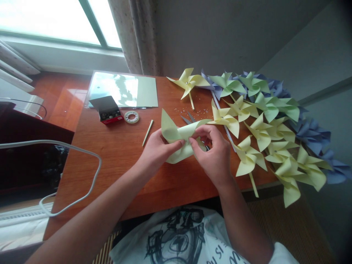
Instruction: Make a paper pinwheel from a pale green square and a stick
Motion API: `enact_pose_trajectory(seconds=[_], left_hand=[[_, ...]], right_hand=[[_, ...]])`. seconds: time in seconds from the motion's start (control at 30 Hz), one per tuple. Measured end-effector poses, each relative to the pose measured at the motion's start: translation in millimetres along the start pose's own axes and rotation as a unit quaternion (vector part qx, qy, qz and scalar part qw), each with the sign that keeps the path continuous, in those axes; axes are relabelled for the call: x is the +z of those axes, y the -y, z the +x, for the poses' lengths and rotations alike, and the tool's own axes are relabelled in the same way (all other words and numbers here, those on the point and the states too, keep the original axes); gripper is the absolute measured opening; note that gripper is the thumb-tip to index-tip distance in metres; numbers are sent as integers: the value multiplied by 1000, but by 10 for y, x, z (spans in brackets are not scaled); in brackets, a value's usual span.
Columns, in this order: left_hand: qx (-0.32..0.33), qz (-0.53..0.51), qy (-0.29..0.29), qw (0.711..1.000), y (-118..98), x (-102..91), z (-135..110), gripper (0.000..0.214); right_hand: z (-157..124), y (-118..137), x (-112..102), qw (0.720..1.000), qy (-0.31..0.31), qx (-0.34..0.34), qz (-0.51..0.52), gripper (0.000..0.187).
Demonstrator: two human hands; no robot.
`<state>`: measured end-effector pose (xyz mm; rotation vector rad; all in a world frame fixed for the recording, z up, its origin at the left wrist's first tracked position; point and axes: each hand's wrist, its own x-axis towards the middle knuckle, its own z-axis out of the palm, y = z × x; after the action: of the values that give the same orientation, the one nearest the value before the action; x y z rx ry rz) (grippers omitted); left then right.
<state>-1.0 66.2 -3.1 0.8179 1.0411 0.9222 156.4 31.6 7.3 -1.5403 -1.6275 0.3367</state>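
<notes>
Between my two hands is a pale yellow paper pinwheel [183, 131], its blades curled in toward the middle. My left hand [162, 146] grips it from the left, the thumb pressed at the centre. On the other side, my right hand [213, 148] is closed with thumb and index finger at the folded paper by the middle; whether a small part is pinched there is hidden. Partly covered behind the paper lie scissors [188, 118] with their blades showing. A rolled pale paper stick [147, 132] rests on the table to the left of my hands.
Finished yellow pinwheels [248, 156], green pinwheels [227, 84] and blue ones [313, 134] fill the table's right side. A roll of tape [131, 117] stands beside an open red box [110, 116]. Paper sheets in a clear folder [147, 91] lie behind. A white cable [96, 172] loops at the left.
</notes>
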Motion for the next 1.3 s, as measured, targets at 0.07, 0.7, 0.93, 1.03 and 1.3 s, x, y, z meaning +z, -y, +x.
enact_pose_trajectory(seconds=[0.07,0.7,0.93,1.03,1.3], left_hand=[[-1,1,0,1000,-7,2,-4,44],[63,38,-32,997,-3,12,-12,45],[90,41,-21,995,2,16,-30,42],[106,63,1,992,8,5,-24,38],[98,66,7,993,17,0,-18,35]], right_hand=[[2,-1,7,1000,-2,-10,-5,21],[-74,-16,41,998,-40,33,-34,26],[-111,-109,115,974,6,153,170,35],[-96,-87,89,970,37,153,184,14],[-73,-59,49,975,52,166,137,11]])
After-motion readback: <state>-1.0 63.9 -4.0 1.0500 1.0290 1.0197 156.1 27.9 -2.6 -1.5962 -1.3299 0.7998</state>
